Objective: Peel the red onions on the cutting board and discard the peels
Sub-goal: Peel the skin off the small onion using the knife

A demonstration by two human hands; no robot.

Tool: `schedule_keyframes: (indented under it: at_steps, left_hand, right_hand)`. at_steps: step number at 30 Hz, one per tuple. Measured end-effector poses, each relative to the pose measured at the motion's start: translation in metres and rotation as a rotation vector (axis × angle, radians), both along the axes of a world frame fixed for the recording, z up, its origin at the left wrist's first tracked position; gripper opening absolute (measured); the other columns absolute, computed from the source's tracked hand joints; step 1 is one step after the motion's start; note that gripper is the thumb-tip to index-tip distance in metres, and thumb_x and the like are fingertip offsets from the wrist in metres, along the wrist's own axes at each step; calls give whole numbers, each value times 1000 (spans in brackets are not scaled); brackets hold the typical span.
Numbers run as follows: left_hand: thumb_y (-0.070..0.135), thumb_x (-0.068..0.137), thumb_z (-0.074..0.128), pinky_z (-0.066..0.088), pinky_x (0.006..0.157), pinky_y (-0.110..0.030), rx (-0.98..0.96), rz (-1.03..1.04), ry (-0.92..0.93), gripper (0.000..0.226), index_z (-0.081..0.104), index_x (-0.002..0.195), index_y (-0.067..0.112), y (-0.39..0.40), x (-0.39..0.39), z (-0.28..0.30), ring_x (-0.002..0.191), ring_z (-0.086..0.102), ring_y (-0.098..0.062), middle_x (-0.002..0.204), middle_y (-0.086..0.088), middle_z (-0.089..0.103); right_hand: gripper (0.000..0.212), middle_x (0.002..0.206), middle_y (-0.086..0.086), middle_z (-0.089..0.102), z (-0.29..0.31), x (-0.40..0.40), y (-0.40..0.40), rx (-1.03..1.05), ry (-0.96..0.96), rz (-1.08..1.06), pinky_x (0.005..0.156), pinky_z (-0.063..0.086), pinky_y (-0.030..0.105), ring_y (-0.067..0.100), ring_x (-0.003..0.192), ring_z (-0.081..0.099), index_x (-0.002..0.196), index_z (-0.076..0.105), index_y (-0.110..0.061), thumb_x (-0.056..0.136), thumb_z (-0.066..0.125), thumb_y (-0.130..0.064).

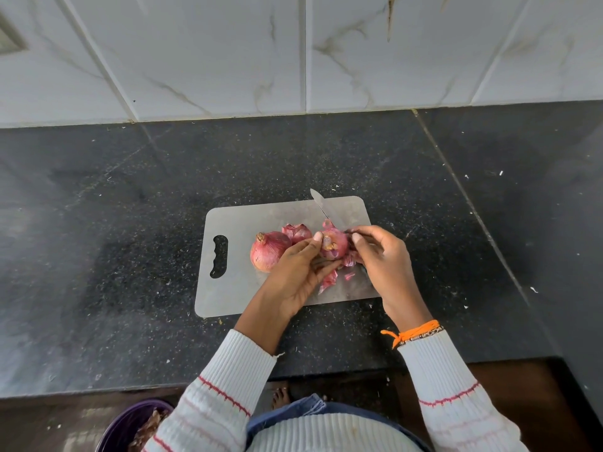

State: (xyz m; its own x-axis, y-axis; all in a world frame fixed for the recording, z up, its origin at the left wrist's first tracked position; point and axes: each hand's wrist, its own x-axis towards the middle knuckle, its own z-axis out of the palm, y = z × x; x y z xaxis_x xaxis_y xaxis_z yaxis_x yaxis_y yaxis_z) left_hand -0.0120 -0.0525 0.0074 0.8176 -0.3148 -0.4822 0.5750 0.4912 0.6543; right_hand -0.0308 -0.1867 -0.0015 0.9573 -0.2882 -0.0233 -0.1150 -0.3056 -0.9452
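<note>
A dark speckled worktop (130,223) carries a grey cutting board (235,288). On its near right part, the left hand (298,272) grips a red onion (332,244) in curled fingers; the right hand (381,256) pinches its peel. Loose peels (328,282) lie just below.

You're in a white ribbed knit sweater (326,432) w/ thin red stripes across both sleeves, approx 2 clear ones per sleeve. Orange thread band (411,332) tied at your right wrist, beaded bracelet just beside it. Blue denim (303,407) below the hem; 1 bare foot (281,397).
</note>
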Motion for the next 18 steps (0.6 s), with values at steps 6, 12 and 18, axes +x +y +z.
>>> schedule_keyframes:
  at_steps: [6, 12, 18]
  left_hand:
    - [16, 97, 43, 55, 64, -19, 39, -13, -5, 19, 61, 97, 8, 3, -4, 1, 74, 63, -12, 87, -8, 66]
    - [6, 93, 47, 58, 67, -22, -4, -52, -25, 17, 64, 91, 9, 8, -6, 3, 76, 66, -14, 76, -6, 71]
    - [3, 91, 49, 58, 61, -24, -58, 31, 2, 13, 61, 90, 7, 12, -1, 2, 64, 69, -13, 67, -8, 70]
  right_hand:
    - [24, 98, -6, 70, 9, -3, 3, 229, -13, 107, 64, 54, 17, 3, 88, 67, 98, 69, -19, 92, 52, -3]
    - [15, 92, 5, 71, 6, 0, 0, 144, -40, 31, 79, 56, 30, 15, 89, 68, 92, 69, -13, 87, 58, -2]
    - [14, 90, -6, 65, 2, 1, 0, -157, -1, 10, 74, 51, 15, 2, 82, 60, 94, 67, -14, 89, 57, -5]
